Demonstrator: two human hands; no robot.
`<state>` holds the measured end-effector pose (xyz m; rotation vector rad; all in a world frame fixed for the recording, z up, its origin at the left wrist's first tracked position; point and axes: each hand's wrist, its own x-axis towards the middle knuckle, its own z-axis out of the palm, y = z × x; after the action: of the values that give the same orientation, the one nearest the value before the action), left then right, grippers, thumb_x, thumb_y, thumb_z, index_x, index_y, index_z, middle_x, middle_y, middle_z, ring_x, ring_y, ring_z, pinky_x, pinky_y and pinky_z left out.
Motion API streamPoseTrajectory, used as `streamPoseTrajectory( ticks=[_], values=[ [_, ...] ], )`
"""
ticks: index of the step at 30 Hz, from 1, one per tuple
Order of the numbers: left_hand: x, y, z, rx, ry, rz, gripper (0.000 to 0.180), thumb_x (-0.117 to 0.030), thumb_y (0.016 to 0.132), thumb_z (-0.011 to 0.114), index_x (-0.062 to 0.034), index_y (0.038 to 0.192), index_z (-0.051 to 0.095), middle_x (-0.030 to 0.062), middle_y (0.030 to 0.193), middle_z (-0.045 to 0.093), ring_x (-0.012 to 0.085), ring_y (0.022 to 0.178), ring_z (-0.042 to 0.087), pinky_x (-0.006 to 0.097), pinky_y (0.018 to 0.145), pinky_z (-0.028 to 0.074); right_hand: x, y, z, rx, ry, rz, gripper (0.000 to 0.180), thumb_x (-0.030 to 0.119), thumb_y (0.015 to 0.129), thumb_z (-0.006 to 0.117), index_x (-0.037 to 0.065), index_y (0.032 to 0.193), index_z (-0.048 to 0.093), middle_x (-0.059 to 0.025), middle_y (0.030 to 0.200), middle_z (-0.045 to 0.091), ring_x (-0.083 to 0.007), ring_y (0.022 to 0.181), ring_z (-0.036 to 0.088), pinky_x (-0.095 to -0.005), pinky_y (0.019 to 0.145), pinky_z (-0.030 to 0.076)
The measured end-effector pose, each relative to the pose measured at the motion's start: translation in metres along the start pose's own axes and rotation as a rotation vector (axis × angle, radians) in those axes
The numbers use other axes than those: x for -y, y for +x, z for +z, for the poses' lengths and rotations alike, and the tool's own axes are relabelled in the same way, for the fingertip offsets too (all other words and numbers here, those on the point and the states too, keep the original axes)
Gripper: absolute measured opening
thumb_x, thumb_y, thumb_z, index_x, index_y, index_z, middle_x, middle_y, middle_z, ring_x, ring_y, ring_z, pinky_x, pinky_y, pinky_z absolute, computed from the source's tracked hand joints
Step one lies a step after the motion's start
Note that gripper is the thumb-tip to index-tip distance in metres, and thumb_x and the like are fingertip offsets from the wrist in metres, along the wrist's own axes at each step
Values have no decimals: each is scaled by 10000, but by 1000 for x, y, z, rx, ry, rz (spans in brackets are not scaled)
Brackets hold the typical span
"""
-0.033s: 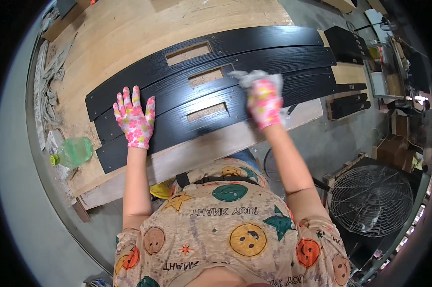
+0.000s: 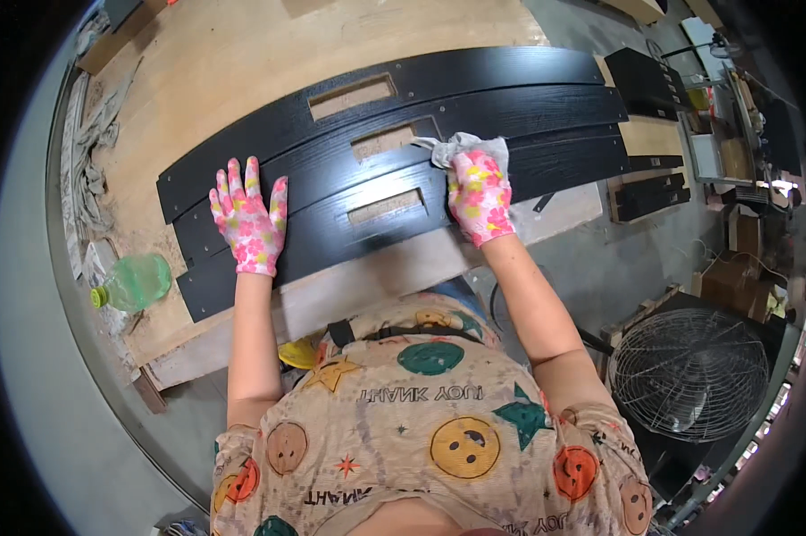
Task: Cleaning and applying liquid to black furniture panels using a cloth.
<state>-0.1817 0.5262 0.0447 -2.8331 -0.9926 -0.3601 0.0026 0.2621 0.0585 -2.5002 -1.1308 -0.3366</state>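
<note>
Basically no change: left hand (image 2: 248,221) flat, fingers spread, bracing black slotted panels (image 2: 474,116) on worktop (image 2: 242,62); right hand (image 2: 480,196) clenched on grey rag (image 2: 461,146) against the middle panel, wiping apparently ongoing.

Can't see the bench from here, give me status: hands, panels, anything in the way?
Left hand flat on black panels. Right hand pressing grey rag on them. Green bottle at left, apart.

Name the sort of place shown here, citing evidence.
Probably a furniture or woodworking workshop: black wooden panels lie across a plywood workbench, more black parts are stacked nearby, and a large floor fan stands on concrete.
</note>
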Motion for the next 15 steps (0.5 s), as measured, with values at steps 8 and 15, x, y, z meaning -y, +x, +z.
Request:
streamPoseTrajectory(
  ticks=[8, 15],
  values=[
    [-3, 1, 5, -24, -47, -17, 576, -504, 907, 507, -138, 1351, 492, 127, 1439, 408, 316, 1361, 317, 466, 1128, 199, -17, 12, 1, 17, 249, -105, 134, 17, 772, 551, 98, 862, 607, -121, 887, 637, -318, 847, 610, -411, 764, 479],
    [3, 1, 3, -29, -59, -27, 592, -519, 896, 518, -136, 1346, 498, 126, 1431, 417, 313, 1353, 330, 467, 1123, 206, -113, 18, -26, 45, -273, 305, 133, 63, 827, 527, 26, 921, 614, -187, 879, 636, -360, 845, 600, -399, 724, 475]
  ],
)
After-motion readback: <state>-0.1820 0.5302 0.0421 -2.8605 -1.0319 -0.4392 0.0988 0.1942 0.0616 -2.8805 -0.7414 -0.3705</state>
